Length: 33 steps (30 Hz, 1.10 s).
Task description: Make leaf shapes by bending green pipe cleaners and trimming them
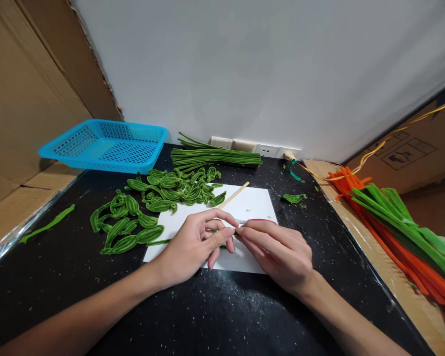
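Note:
Both hands meet over a white sheet (252, 198) on the black table. My left hand (202, 237) is closed in a pinch on a dark green pipe cleaner (159, 242), whose free end sticks out to the left beneath the hand. With fingertips pressed together, my right hand (278, 244) pinches the same pipe cleaner close to the left fingertips. The bit between the fingers is mostly hidden. Just behind the right hand shows a red handle (261, 221), partly covered. A thin wooden stick (235, 195) lies slantwise on the sheet.
Left of the sheet spreads a pile of green pipe-cleaner leaves (166, 190); one leaf (294, 198) lies apart at right. Behind are a blue basket (107, 143) and a dark green pipe-cleaner bundle (215, 157). Orange (385, 247) and bright green bundles (404, 222) rest at right, near a yellow cord (374, 153).

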Each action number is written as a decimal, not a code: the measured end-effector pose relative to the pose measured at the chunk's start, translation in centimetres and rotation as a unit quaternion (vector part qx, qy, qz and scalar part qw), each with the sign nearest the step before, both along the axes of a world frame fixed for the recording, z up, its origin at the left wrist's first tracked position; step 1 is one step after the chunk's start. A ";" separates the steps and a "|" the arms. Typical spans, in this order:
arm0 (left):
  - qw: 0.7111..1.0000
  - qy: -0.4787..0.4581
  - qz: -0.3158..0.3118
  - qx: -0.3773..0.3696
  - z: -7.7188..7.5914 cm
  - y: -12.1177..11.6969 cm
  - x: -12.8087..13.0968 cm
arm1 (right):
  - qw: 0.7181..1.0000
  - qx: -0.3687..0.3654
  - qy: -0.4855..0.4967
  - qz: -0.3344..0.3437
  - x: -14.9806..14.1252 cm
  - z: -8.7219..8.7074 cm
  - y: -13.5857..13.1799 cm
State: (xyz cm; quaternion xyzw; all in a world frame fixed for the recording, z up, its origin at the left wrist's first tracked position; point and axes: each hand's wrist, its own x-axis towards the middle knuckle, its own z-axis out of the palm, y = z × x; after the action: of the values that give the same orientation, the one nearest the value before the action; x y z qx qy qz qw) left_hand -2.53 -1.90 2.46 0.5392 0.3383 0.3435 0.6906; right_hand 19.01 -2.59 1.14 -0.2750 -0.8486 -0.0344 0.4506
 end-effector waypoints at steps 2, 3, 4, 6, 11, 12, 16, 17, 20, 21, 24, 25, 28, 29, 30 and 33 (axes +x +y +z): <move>1.000 -0.001 -0.009 -0.004 0.0 -0.1 0.0 | 1.000 0.005 0.005 -0.002 0.2 0.0 -0.1; 1.000 -0.001 -0.012 -0.008 0.0 -0.1 0.0 | 1.000 0.007 0.006 -0.004 0.2 0.0 -0.1; 1.000 -0.001 -0.015 -0.013 0.0 -0.1 0.0 | 1.000 0.007 0.005 -0.007 0.3 0.1 -0.2; 1.000 0.004 -0.016 -0.024 0.0 -0.1 0.0 | 1.000 0.007 0.003 -0.012 0.4 0.1 -0.2; 0.999 0.007 -0.009 -0.042 0.0 0.2 0.0 | 1.000 -0.002 0.012 -0.017 0.2 0.0 -0.2; 0.999 0.006 -0.008 -0.045 0.1 0.2 0.0 | 1.000 -0.003 0.013 -0.019 0.2 0.0 -0.2; 0.998 0.003 -0.009 -0.062 0.4 0.2 0.0 | 1.000 -0.002 0.014 -0.007 0.1 0.2 -0.2; 0.998 0.001 -0.010 -0.065 0.5 0.1 0.0 | 1.000 -0.002 0.013 -0.003 0.1 0.2 -0.2; 0.997 -0.010 -0.015 -0.078 0.7 0.1 0.0 | 1.000 -0.006 0.007 0.003 0.2 0.5 -0.2; 0.996 -0.013 -0.016 -0.084 0.7 0.1 0.0 | 1.000 -0.008 0.006 0.003 0.2 0.5 -0.2; 0.995 -0.016 -0.012 -0.095 0.5 0.0 0.0 | 1.000 -0.012 0.007 0.010 0.2 0.6 -0.2; 0.996 -0.015 -0.010 -0.092 0.4 0.0 0.0 | 1.000 -0.012 0.007 0.014 0.3 0.5 -0.1; 0.997 -0.011 -0.007 -0.077 0.3 -0.1 -0.1 | 1.000 -0.012 0.009 0.019 0.3 0.5 -0.1; 0.997 -0.008 -0.008 -0.073 0.3 -0.1 -0.1 | 1.000 -0.011 0.010 0.016 0.3 0.4 -0.1; 0.997 -0.004 -0.010 -0.070 0.3 -0.2 -0.1 | 1.000 -0.010 0.011 0.013 0.3 0.4 -0.1; 0.998 0.009 -0.014 -0.055 0.3 -0.2 -0.1 | 1.000 -0.009 0.009 0.009 0.3 0.4 -0.2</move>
State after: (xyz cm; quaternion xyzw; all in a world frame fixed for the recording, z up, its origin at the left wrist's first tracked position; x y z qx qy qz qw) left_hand -2.65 -2.09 2.80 0.5079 0.3555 0.3095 0.7210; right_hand 19.34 -2.74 1.53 -0.2720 -0.8473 -0.0200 0.4558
